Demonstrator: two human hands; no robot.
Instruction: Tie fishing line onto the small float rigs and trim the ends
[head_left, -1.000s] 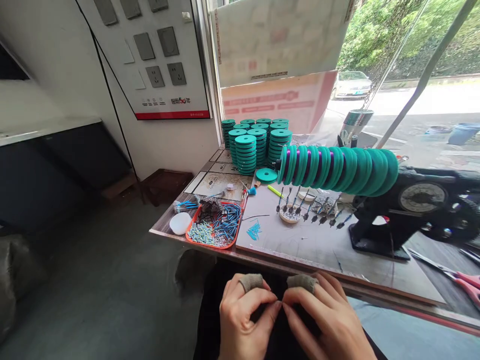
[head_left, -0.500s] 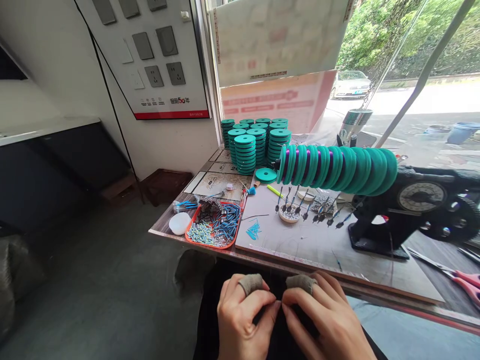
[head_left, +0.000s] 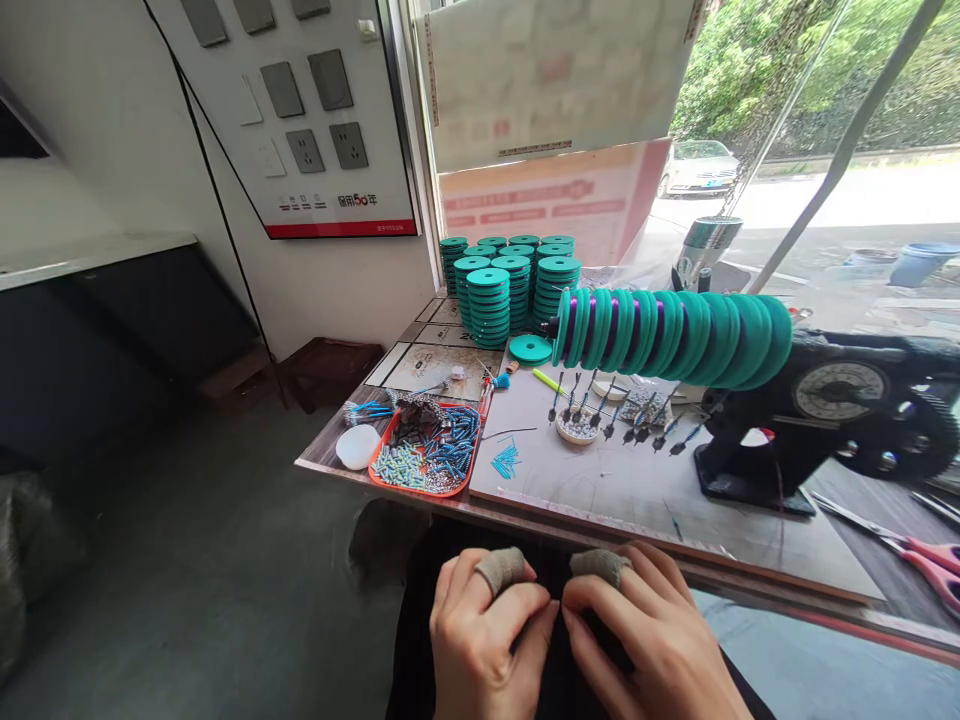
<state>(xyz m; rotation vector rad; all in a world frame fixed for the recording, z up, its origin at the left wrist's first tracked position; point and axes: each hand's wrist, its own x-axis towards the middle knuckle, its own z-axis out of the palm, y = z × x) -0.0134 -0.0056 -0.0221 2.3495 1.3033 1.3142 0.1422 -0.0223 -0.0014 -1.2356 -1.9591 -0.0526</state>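
My left hand (head_left: 484,630) and my right hand (head_left: 652,640) meet low in the view, over my dark lap, just in front of the table edge (head_left: 525,515). Thumbs and forefingers of both hands pinch together at one spot. Whatever lies between them is too small to see. Each forefinger wears a grey cloth sleeve: the left sleeve (head_left: 499,567) and the right sleeve (head_left: 600,565). Beyond the hands lies a grey work board (head_left: 637,500).
A black winding machine (head_left: 825,410) carries a row of teal spools (head_left: 667,335) on its spindle. Stacks of teal spools (head_left: 510,285) stand at the back. An orange tray (head_left: 427,450) holds small parts, beside a white dish (head_left: 577,427) with hanging sinkers. Red scissors (head_left: 922,560) lie at right.
Both hands stay pinched together at the same spot. The view has drifted slightly, nothing on the table moved.
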